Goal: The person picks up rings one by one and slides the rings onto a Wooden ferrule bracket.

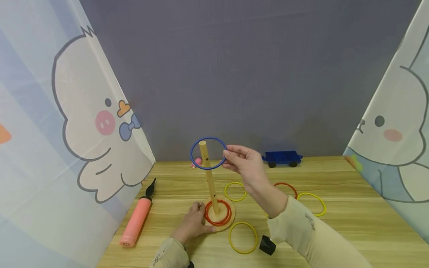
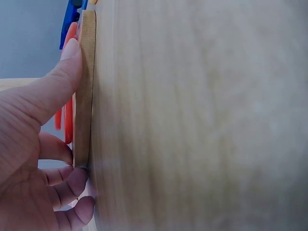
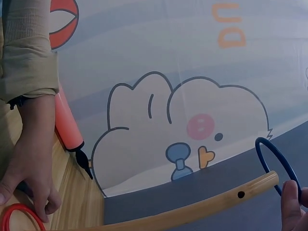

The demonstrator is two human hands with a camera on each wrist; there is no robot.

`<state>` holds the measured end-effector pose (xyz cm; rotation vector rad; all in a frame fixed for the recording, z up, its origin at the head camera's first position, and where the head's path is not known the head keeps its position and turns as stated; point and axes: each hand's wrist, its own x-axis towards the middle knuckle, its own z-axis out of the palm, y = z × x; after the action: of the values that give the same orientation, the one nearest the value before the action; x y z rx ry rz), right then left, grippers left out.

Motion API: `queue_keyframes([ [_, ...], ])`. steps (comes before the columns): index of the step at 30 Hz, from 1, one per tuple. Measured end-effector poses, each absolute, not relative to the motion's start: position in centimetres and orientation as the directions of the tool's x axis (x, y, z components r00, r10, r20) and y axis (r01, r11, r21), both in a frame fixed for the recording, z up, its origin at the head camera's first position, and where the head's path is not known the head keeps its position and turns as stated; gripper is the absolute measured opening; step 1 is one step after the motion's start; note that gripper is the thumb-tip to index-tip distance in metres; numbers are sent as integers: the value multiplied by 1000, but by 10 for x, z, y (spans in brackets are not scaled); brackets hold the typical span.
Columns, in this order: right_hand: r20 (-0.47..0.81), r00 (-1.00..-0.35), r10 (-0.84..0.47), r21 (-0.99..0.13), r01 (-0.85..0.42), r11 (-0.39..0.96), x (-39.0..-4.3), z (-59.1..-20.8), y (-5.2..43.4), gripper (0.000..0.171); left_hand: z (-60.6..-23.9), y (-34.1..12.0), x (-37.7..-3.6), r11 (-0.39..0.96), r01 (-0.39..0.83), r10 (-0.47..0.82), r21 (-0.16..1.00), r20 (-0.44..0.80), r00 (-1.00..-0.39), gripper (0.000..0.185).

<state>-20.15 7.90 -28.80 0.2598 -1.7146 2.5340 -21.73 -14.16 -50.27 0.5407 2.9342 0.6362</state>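
Observation:
A wooden peg (image 1: 208, 175) stands upright on a round wooden base (image 1: 229, 219), with red rings (image 1: 218, 213) lying around its foot. My right hand (image 1: 242, 162) pinches a blue ring (image 1: 208, 153) by its right edge, and the ring encircles the top of the peg (image 3: 202, 208). The blue ring (image 3: 275, 162) and a fingertip (image 3: 291, 204) show at the right edge of the right wrist view. My left hand (image 1: 194, 222) grips the left rim of the base (image 2: 85, 86), thumb (image 2: 53, 84) on top and fingers curled under.
Yellow rings (image 1: 235, 191) (image 1: 242, 237) (image 1: 313, 203) and a red ring (image 1: 286, 188) lie loose on the wooden table (image 1: 352, 223). A pink hand pump (image 1: 136, 219) lies at the left. A blue toy wagon (image 1: 282, 158) and a small pink toy (image 1: 197, 162) sit by the back wall. Printed curtains hang on both sides.

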Motion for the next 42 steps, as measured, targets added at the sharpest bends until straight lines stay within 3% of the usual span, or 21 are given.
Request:
queue_keyframes([
  [16,59,-997,-45,-937,-39,-348,-214,-317,80,26,-504,-141,-217,852,328,363,408,-9,-932,109],
  [42,-89,-995,-47,-985,95,-146,-233,-433,86,20,-506,-142,-219,854,349,362,385,41,-931,108],
])
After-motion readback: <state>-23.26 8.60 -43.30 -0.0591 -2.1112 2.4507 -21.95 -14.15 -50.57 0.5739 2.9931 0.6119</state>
